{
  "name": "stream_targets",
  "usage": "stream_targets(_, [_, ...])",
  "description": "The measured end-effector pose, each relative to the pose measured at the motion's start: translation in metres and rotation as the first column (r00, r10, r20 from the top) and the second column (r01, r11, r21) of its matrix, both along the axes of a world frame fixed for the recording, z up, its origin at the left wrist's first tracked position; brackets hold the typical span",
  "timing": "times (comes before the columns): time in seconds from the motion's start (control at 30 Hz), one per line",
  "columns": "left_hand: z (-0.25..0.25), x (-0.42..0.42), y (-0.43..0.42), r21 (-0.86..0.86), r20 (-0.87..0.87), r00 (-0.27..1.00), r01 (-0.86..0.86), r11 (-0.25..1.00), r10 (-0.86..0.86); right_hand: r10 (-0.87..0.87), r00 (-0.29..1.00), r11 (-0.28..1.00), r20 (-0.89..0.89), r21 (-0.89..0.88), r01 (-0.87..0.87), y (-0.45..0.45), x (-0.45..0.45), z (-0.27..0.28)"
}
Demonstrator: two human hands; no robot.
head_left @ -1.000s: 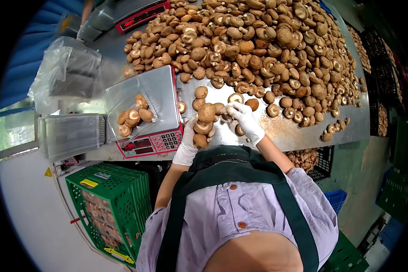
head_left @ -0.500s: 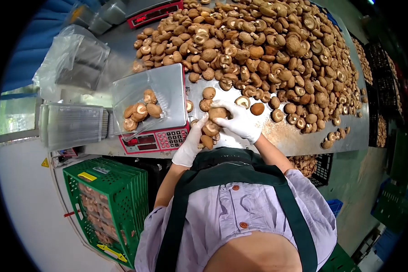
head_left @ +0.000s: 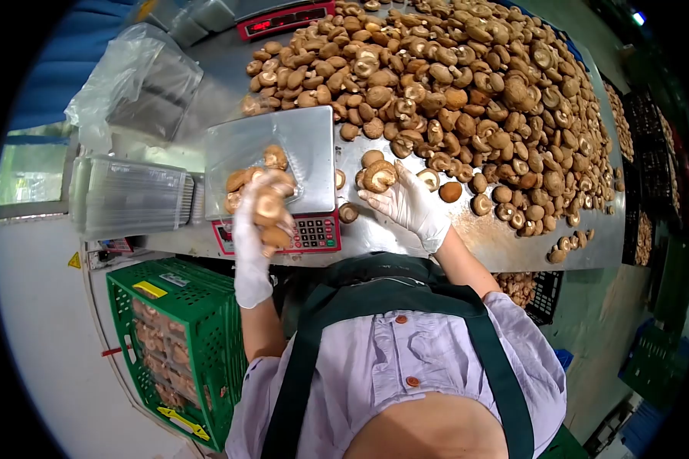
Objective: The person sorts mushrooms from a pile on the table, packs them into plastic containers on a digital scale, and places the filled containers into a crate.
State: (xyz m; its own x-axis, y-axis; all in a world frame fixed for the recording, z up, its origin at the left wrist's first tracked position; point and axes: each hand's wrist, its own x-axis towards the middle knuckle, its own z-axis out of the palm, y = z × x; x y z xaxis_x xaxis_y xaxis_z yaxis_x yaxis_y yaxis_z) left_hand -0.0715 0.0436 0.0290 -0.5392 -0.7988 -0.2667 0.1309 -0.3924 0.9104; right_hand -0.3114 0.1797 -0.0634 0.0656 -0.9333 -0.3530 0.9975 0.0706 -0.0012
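My left hand (head_left: 249,256), in a white glove, is closed around several brown shiitake mushrooms (head_left: 271,208). It is over the left front part of the red digital scale (head_left: 319,141) and is slightly blurred. On the scale's metal plate lies a clear plastic tray (head_left: 292,195) with a few mushrooms (head_left: 275,157), partly hidden by that hand. To the right of the scale, my gloved right hand (head_left: 415,208) grips one shiitake mushroom (head_left: 380,178), its gilled underside turned up. A loose mushroom (head_left: 348,213) rests on the metal table between the scale and my right hand.
A large heap of shiitake mushrooms (head_left: 467,99) covers the back and right of the metal table (head_left: 497,249). Stacked clear trays (head_left: 134,195) and a plastic bag (head_left: 119,84) are at the left. Another scale (head_left: 283,21) stands behind. Green crates (head_left: 172,344) are below left.
My left hand has moved left from beside my right hand to over the scale, carrying several mushrooms. My right hand now holds one mushroom with its underside up. The view has shifted slightly.
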Motion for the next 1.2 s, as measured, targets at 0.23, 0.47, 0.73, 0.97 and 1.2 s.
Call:
stream_targets(0.23, [0.007,0.016,-0.066,-0.662,0.156,0.883,-0.240,0.710,0.444,0.093,0.815,0.996,-0.571,0.057,-0.073,-0.050,0.033,0.041])
stream_targets(0.47, [-0.040,0.026,-0.085,-0.867,0.456,0.740,0.241,0.437,0.495,-0.257,-0.285,0.964,-0.923,-0.267,-0.003,-0.123,0.094,0.061])
stream_targets(0.73, [-0.048,0.057,-0.092,-0.873,0.195,0.769,-0.147,0.465,0.609,-0.297,-0.691,0.954,-0.659,-0.179,-0.239,-0.144,0.090,0.043])
stream_targets(0.97, [-0.058,0.095,-0.108,-0.770,0.167,0.751,-0.305,0.560,0.639,-0.063,-0.580,0.996,-0.812,-0.085,0.011,-0.092,0.031,0.045])
stream_targets(1.2, [-0.030,0.098,-0.104,-0.691,0.211,0.767,-0.322,0.647,0.607,0.255,-0.371,0.960,-0.893,0.188,0.207,-0.017,-0.011,0.011])
